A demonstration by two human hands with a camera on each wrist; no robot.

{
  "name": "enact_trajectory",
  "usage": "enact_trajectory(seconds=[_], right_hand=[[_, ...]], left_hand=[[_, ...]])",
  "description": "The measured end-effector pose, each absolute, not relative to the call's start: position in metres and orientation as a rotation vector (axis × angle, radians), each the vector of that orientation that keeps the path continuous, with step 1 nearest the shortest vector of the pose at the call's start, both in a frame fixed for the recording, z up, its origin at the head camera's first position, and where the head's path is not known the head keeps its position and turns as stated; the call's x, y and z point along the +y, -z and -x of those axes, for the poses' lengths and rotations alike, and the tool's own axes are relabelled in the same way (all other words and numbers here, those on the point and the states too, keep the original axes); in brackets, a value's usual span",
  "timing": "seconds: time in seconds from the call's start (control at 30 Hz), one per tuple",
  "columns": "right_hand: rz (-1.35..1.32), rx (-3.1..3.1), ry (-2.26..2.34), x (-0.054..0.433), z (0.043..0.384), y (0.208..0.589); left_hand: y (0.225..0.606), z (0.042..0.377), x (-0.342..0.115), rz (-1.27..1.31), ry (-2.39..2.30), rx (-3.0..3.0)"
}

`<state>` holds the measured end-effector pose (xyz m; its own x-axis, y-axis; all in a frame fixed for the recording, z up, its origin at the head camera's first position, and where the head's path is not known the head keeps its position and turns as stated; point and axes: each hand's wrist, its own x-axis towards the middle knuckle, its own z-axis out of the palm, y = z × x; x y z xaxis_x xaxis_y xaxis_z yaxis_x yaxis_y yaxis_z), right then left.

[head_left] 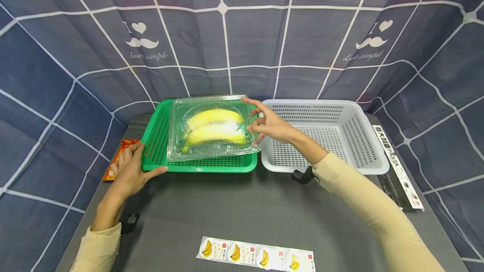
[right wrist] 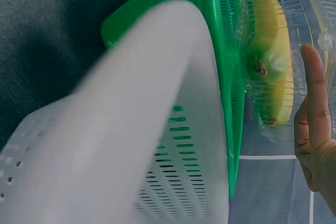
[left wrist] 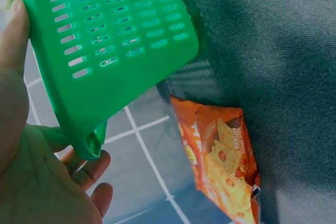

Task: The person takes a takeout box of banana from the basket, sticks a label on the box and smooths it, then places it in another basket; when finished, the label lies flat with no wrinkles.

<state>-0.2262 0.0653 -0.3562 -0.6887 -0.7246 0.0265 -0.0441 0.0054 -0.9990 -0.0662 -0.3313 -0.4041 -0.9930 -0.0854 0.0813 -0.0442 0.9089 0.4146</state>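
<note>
A clear plastic clamshell box (head_left: 177,137) with bananas (head_left: 215,131) inside lies tilted across the green basket (head_left: 211,169), its lid closed over the fruit. My right hand (head_left: 270,125) is at the box's right edge, index finger extended to the far corner and the other fingers loosely bent beside it. In the right wrist view, the fingers (right wrist: 314,87) overlap the clear side wall. My left hand (head_left: 128,173) holds the green basket's near left corner, with the thumb along the front rim and the fingers around the left side.
A grey-white basket (head_left: 363,167) stands right of the green one. An orange snack bag (left wrist: 218,156) lies by the left hand. A black and white pasta packet (head_left: 401,171) lies at the far right. A strip of banana stickers (head_left: 257,255) is on the table's near side.
</note>
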Motion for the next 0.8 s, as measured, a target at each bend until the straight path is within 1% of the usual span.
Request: enact_trajectory(seconds=[0.3,0.5,0.67,0.8], right_hand=[[0.802,1.754,1.795,0.077,0.208,0.353],[0.783,1.843,1.779,0.094,0.193,0.349],[0.753,1.966,1.739,0.117,0.172,0.347],[0.733,1.974,1.759,0.136,0.153,0.354]], left_hand=[[0.404,0.065,-0.331,-0.111,0.656,-2.963],[0.405,0.065,-0.331,-0.111,0.638,-2.960],[0.405,0.065,-0.330,-0.113,0.627,-2.961],[0.406,0.064,-0.332,-0.102,0.630,-2.964]])
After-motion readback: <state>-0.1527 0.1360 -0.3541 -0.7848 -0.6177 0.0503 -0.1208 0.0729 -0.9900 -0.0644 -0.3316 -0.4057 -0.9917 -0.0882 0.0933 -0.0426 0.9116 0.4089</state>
